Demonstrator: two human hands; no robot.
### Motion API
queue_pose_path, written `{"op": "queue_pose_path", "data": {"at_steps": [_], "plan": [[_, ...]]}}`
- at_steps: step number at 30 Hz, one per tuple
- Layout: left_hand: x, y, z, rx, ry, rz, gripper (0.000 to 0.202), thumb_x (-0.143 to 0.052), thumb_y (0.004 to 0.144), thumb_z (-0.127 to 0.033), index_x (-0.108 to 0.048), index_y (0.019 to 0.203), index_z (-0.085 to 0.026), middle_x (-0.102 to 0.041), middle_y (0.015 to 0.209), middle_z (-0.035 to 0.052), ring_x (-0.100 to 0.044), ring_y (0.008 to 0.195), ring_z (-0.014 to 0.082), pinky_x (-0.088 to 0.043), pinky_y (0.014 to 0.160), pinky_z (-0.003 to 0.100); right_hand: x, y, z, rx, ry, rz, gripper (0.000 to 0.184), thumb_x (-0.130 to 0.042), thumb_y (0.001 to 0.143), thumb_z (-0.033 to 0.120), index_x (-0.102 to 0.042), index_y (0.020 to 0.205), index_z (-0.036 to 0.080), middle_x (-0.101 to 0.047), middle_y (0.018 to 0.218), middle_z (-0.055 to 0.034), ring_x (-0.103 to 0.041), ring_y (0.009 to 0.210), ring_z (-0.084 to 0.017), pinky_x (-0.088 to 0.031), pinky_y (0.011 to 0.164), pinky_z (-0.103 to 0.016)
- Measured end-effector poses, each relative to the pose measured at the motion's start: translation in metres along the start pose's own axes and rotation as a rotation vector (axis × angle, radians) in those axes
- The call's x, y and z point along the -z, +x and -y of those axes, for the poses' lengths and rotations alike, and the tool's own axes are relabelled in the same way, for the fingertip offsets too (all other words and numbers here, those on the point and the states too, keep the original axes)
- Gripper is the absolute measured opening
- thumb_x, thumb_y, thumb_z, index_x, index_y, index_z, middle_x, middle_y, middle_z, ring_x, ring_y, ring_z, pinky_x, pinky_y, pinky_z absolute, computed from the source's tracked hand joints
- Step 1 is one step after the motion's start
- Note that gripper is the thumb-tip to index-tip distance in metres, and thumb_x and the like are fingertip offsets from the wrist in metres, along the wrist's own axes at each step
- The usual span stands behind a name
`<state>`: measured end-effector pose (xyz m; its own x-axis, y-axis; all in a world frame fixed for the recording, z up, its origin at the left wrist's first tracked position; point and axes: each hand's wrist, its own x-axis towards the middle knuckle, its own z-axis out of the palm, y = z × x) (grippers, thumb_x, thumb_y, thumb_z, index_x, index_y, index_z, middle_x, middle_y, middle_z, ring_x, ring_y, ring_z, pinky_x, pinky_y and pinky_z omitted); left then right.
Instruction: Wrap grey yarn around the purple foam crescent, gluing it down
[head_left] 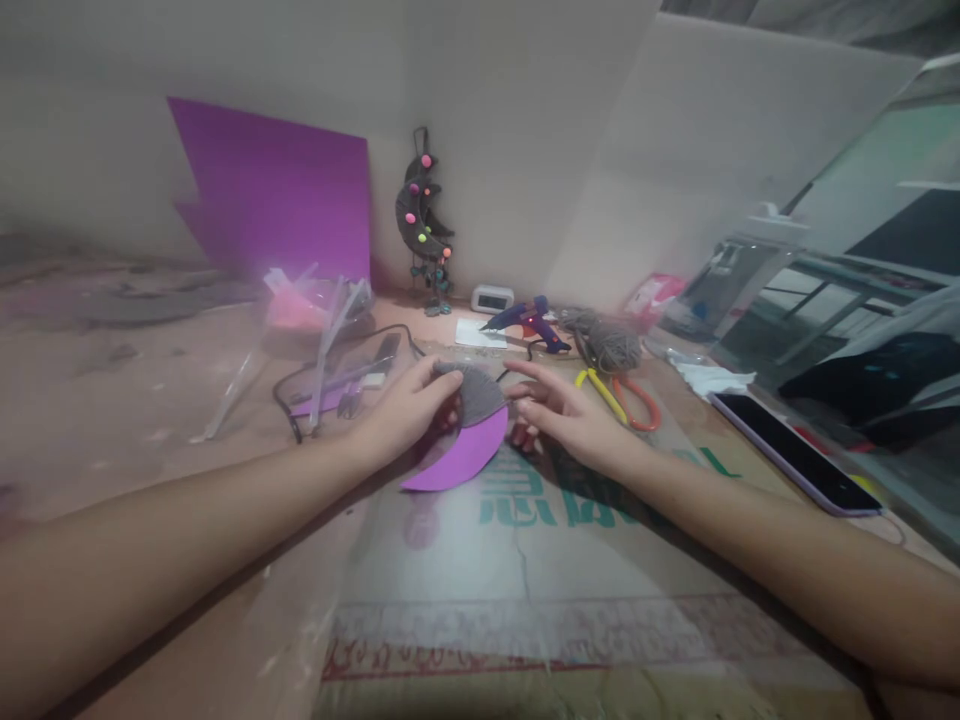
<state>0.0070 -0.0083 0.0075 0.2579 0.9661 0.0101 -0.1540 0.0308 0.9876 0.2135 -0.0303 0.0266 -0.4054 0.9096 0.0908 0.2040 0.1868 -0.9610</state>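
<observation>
A purple paper crescent [466,456] has its upper part wrapped in grey yarn [480,395], while its lower tip is bare and points left. My left hand [417,402] grips the wrapped end, thumb on top and fingers curled beneath. At the crescent's right edge, my right hand [561,412] has its thumb and fingers pinched together on what looks like the yarn strand, index finger stretched out. The strand itself is barely visible. Behind the hands lies a grey yarn ball [616,346], beside a dark blue glue gun [529,320].
Yellow-and-orange-handled scissors [637,402] and a phone [795,452] lie to the right. A finished-looking crescent hanging [411,215] with pompoms is at the wall, near purple card [300,200]. Glue sticks [330,345], a plastic bag and a black cable lie left. A small clock [493,298] stands behind.
</observation>
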Motion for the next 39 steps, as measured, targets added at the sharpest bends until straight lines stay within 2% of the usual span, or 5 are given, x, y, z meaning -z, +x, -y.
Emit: {"op": "queue_pose_path", "data": {"at_steps": [2,4,12,32,39], "plan": [[0.001,0.001,0.001,0.001,0.009,0.005,0.014,-0.058,0.082,-0.028,-0.047,0.077,-0.02,-0.051,0.056,-0.0049,-0.049,0.048,0.0071,-0.038,0.045,0.016,0.001,0.001,-0.006,0.021,-0.039,-0.013,0.048,-0.058,0.085,0.035,-0.044,0.129,0.021,-0.061,0.081,0.0002,-0.059,0.064,-0.012,-0.049,0.06,-0.026],[0.002,0.002,0.001,-0.005,0.021,0.01,0.012,-0.055,0.084,-0.027,-0.048,0.078,-0.02,-0.052,0.053,-0.0047,-0.049,0.046,0.0077,-0.037,0.044,0.016,0.005,0.002,-0.01,0.037,-0.122,-0.059,0.038,-0.057,0.085,0.035,-0.051,0.118,0.019,-0.054,0.069,0.0041,-0.056,0.063,-0.012,-0.047,0.06,-0.025],[0.002,0.002,0.0,-0.015,0.039,0.015,0.014,-0.049,0.086,-0.023,-0.046,0.073,-0.019,-0.05,0.049,-0.0056,-0.047,0.043,0.0064,-0.036,0.044,0.016,0.013,0.007,-0.01,0.02,-0.552,-0.202,0.017,-0.061,0.08,0.033,-0.065,0.083,0.017,-0.061,0.07,-0.0006,-0.051,0.061,-0.012,-0.042,0.057,-0.025],[0.009,0.006,0.006,0.001,0.047,0.177,0.008,-0.052,0.087,-0.026,-0.049,0.081,-0.02,-0.054,0.054,-0.0035,-0.052,0.049,0.0097,-0.039,0.047,0.02,0.011,0.007,-0.009,0.076,-0.598,-0.217,0.016,-0.057,0.083,0.031,-0.064,0.082,0.017,-0.063,0.073,-0.0015,-0.053,0.063,-0.013,-0.042,0.061,-0.026],[0.008,0.006,0.001,0.002,0.057,0.129,0.013,-0.054,0.088,-0.03,-0.05,0.083,-0.018,-0.056,0.064,-0.0016,-0.051,0.049,0.0081,-0.039,0.046,0.02,0.012,0.005,-0.013,0.172,-0.393,-0.396,0.028,-0.056,0.084,0.03,-0.051,0.11,0.021,-0.059,0.079,0.0001,-0.052,0.061,-0.013,-0.043,0.058,-0.027]]}}
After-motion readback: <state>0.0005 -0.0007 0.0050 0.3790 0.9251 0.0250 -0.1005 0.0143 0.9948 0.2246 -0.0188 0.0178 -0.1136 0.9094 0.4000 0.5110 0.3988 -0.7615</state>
